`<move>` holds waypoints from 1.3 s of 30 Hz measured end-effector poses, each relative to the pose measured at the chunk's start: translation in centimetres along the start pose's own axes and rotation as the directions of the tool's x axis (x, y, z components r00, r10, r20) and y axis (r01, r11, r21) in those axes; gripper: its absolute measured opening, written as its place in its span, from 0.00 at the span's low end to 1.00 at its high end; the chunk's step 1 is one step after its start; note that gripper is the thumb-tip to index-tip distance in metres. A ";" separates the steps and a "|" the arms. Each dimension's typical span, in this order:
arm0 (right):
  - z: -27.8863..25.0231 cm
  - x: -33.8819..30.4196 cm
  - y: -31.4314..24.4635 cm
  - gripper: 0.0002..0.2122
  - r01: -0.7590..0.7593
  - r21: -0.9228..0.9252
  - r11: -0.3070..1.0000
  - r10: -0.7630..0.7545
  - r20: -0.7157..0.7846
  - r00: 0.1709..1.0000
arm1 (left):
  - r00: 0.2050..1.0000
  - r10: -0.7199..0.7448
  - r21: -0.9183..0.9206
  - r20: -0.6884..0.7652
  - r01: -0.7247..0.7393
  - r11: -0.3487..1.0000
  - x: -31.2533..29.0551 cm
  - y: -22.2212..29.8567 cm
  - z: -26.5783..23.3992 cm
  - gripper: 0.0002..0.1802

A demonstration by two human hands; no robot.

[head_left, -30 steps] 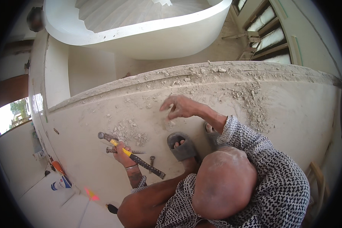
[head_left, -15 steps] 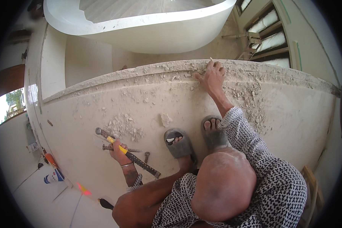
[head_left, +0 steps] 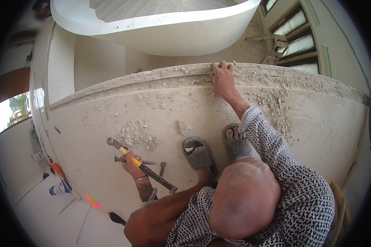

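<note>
Left hand (head_left: pixel 132 161) first: fingers wrapped tight round the handle of one hammer (head_left: pixel 141 165), yellow near the head, dark and ribbed toward the butt, lying at a slant over the dusty ledge (head_left: pixel 317 119). Under that same fist sits one ribbed steel chisel (head_left: pixel 130 159); it may be pinned by the fingers too, but that cannot be told. Just beside the handle lies a second, short metal piece (head_left: pixel 162 168), apart from the hand.

Right hand (head_left: pixel 221 76) is stretched far up, fingers spread a little and hooked over the crumbled outer edge of the ledge, gripping nothing loose.

Between the hands: one pile of rubble (head_left: pixel 137 136) and one larger flat chip (head_left: pixel 184 126). Two grey sandals (head_left: pixel 198 153), side by side, toes showing.

Outward, below the ledge on the left: one orange object (head_left: pixel 57 169), one white and blue package (head_left: pixel 61 188), and one red-orange patch (head_left: pixel 92 201) with a dark object (head_left: pixel 117 218) near it. Above curves a white stair edge (head_left: pixel 160 33).
</note>
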State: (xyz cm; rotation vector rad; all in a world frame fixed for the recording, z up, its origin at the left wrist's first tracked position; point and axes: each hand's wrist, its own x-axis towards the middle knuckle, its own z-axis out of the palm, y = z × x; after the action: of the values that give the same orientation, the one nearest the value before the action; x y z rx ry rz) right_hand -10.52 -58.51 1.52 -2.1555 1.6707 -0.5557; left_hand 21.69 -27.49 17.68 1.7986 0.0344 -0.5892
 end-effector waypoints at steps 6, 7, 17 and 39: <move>0.5 0.5 1.2 0.10 0.142 0.139 0.980 -0.149 0.039 0.988 | 1.000 -0.002 -0.005 0.023 0.003 1.000 0.6 -0.3 -1.3 0.12; 0.5 0.5 1.1 0.10 0.098 0.158 0.983 -0.108 0.059 0.992 | 1.000 -0.013 -0.005 0.025 0.013 1.000 0.6 -0.2 -1.4 0.12; -2.1 -0.9 -10.6 0.18 0.016 0.720 0.693 -0.473 0.439 0.764 | 0.995 0.012 -0.057 -0.103 -0.018 0.998 0.9 -0.5 -2.6 0.12; -8.1 0.8 7.3 0.12 0.437 0.138 0.889 -0.407 0.675 0.616 | 0.991 0.005 -0.023 -0.134 -0.008 1.000 -0.1 -1.3 -2.9 0.11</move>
State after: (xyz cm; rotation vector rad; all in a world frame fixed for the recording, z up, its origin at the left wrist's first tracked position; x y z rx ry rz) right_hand -20.51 -61.30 4.83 -2.3678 0.7626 0.1984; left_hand 22.26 -24.41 17.12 1.8128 0.1263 -0.4604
